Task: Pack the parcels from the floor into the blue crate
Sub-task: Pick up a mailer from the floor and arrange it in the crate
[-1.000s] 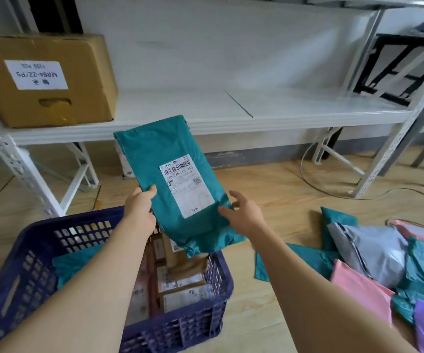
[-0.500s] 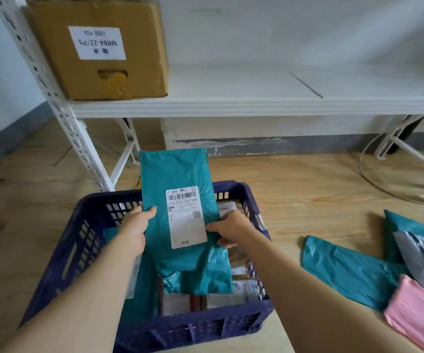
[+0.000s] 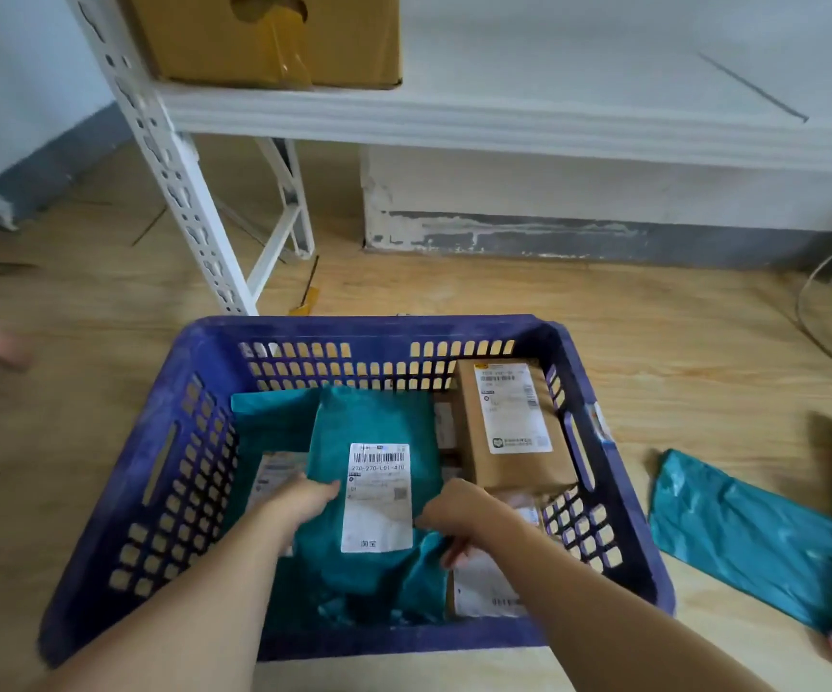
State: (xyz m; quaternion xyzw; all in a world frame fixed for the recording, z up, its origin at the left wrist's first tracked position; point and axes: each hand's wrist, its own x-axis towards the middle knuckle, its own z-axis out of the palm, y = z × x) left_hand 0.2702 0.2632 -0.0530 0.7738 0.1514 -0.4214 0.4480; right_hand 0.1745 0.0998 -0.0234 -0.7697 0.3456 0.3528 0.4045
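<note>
Left hand (image 3: 304,496) is gripping the near-left edge of the teal parcel (image 3: 374,417), fingers curled onto it. That parcel is lying between the two hands, down inside the blue crate (image 3: 379,327), label facing up, its long axis running straight away from the wrists. Right hand (image 3: 463,516) is pinching the near-right edge, equally close. Just beyond that hand a brown box parcel (image 3: 508,427) is sitting in the crate. Further right, a floor parcel (image 3: 743,531) is waiting, and the right hand is looking nearer to it.
</note>
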